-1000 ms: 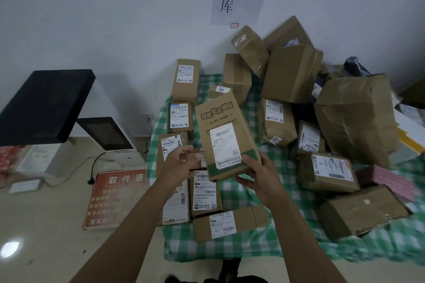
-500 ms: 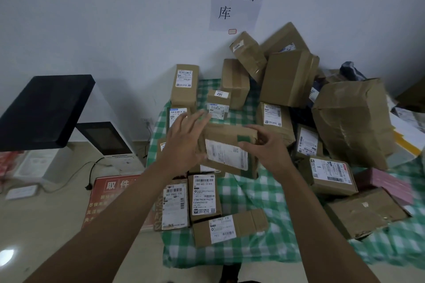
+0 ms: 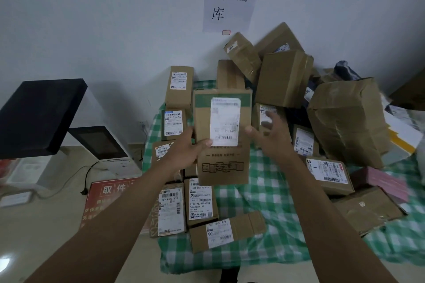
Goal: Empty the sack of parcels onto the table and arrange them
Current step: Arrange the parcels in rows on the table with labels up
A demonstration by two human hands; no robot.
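A brown cardboard parcel with a green band and a white shipping label (image 3: 222,158) is held above the table, label facing me and upside down. My left hand (image 3: 186,151) grips its left edge, thumb over the label's lower corner. Just off the parcel's right edge, my right hand (image 3: 270,135) has its fingers spread and holds nothing. Below lies the table with a green-and-white checked cloth (image 3: 264,195). Small labelled boxes (image 3: 200,202) lie in a column along its left side. No sack is in view.
A heap of larger brown boxes (image 3: 285,78) leans against the wall at the back right, with a big crumpled one (image 3: 347,119). A pink parcel (image 3: 379,181) lies at the right. Left of the table stand a black-topped scanner unit (image 3: 36,115) and a red sign (image 3: 108,197).
The parcel was turned end over end, from label upright through sideways to upside down. My right hand has come off it and opened; my left hand now holds it alone.
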